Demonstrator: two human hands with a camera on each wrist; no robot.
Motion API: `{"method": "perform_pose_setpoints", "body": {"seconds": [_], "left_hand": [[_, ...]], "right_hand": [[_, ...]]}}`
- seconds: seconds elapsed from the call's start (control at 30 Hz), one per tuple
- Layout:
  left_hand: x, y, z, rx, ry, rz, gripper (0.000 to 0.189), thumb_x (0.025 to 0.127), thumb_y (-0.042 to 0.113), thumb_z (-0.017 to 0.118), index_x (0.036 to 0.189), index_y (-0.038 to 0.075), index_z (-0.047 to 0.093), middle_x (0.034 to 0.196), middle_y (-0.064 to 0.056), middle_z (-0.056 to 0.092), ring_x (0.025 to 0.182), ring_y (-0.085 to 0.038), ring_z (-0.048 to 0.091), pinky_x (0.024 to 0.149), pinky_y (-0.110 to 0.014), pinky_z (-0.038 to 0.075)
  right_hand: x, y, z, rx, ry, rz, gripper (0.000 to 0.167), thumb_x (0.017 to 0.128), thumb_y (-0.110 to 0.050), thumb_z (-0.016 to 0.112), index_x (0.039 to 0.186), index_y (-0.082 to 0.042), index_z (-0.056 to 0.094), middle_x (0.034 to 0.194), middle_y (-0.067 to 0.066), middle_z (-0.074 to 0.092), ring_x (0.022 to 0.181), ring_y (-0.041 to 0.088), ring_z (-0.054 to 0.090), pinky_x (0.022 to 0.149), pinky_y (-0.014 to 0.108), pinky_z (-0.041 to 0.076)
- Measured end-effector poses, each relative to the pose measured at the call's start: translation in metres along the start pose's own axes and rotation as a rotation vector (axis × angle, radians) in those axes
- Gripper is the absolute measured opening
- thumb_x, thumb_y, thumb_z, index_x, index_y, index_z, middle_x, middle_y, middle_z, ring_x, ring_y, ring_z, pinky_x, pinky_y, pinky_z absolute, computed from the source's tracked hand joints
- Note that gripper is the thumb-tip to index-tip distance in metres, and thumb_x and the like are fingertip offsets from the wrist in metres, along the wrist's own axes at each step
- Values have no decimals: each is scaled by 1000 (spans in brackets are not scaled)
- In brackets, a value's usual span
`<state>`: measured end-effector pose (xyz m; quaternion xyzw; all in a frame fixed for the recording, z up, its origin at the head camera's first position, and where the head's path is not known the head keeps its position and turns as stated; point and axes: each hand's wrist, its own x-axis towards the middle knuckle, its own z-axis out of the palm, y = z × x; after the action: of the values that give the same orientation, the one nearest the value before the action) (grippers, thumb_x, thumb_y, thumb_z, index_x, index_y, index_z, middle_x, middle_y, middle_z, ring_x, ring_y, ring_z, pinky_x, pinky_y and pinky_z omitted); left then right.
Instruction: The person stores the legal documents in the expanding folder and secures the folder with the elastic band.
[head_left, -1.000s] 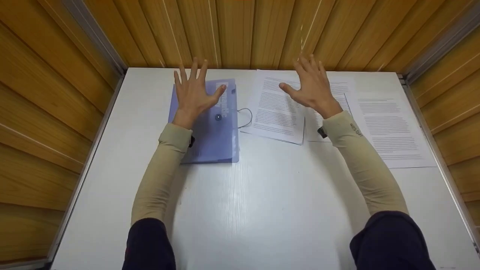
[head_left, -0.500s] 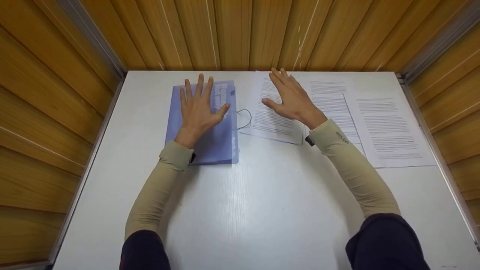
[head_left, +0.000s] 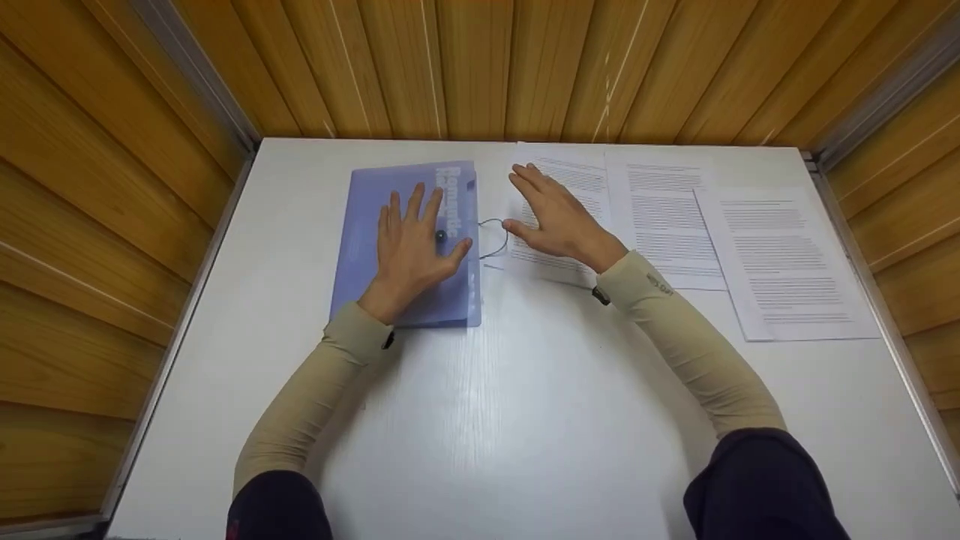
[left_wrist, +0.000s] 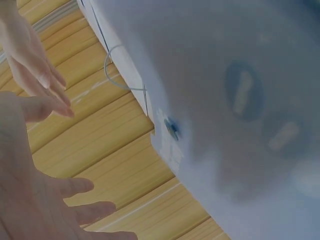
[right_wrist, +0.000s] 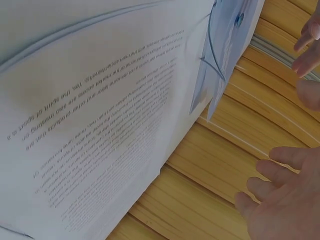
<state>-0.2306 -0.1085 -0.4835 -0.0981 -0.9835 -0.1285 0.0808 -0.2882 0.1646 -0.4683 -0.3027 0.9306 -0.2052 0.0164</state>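
A translucent blue-purple document folder (head_left: 360, 225) with white lettering and a round button (head_left: 441, 235) lies on the left of the table. From its right edge loops a thin elastic cord (head_left: 495, 221). Over the folder my left hand (head_left: 412, 251) hovers, fingers spread and holding nothing; the left wrist view shows a gap and its shadow on the cover. My right hand (head_left: 559, 225) is above the left stack of printed sheets (head_left: 577, 176), fingers straight, thumb tip overlapping the cord in the head view. The right wrist view shows printed text (right_wrist: 115, 125) below that hand.
Two more printed stacks lie to the right: a middle one (head_left: 667, 225) and a right one (head_left: 802, 262) partly over it. Wood-look panels (head_left: 480, 67) wall in the white table (head_left: 480, 420) at the back and both sides.
Both hands have drawn back toward the body. My right hand has also shifted left toward the cord, and my left hand slightly right over the folder. The folder and sheets stay in place.
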Motion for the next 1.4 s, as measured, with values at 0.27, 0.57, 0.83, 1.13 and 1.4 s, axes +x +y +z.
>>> {"method": "perform_pose_setpoints", "body": {"seconds": [0.27, 0.57, 0.83, 1.13, 1.4], "left_hand": [[-13, 5, 12, 14, -19, 4, 96, 91, 71, 59, 165, 12, 41, 167, -22, 42, 150, -58, 38, 121, -68, 34], [-27, 12, 27, 42, -36, 27, 94, 91, 68, 64, 161, 8, 45, 161, -23, 48, 143, -59, 47, 113, -68, 44], [-32, 19, 37, 51, -73, 6, 95, 90, 67, 66, 160, 7, 46, 159, -24, 49, 142, -58, 46, 112, -66, 46], [-33, 25, 40, 64, -94, -24, 93, 90, 67, 65, 158, 7, 45, 157, -20, 50, 137, -51, 50, 98, -62, 54], [-33, 27, 42, 80, -100, -60, 90, 89, 63, 69, 156, 6, 47, 157, -19, 49, 132, -50, 53, 94, -61, 55]], "right_hand": [[14, -15, 21, -36, -40, -76, 80, 108, -50, 55, 167, -1, 32, 175, 15, 29, 165, 33, 21, 131, 54, 23], [28, -30, 46, -102, -78, -192, 72, 109, -36, 59, 162, 7, 36, 172, 22, 33, 162, 37, 28, 131, 47, 25], [31, -31, 64, -57, -152, -150, 66, 111, -26, 56, 162, 8, 33, 172, 25, 30, 162, 38, 28, 132, 45, 24], [29, -24, 71, -114, -210, -99, 67, 113, -33, 50, 164, 6, 31, 175, 21, 25, 163, 36, 23, 132, 45, 23], [25, -20, 75, -135, -255, -80, 70, 114, -34, 48, 166, 5, 24, 177, 22, 19, 164, 38, 18, 132, 47, 22]]}}
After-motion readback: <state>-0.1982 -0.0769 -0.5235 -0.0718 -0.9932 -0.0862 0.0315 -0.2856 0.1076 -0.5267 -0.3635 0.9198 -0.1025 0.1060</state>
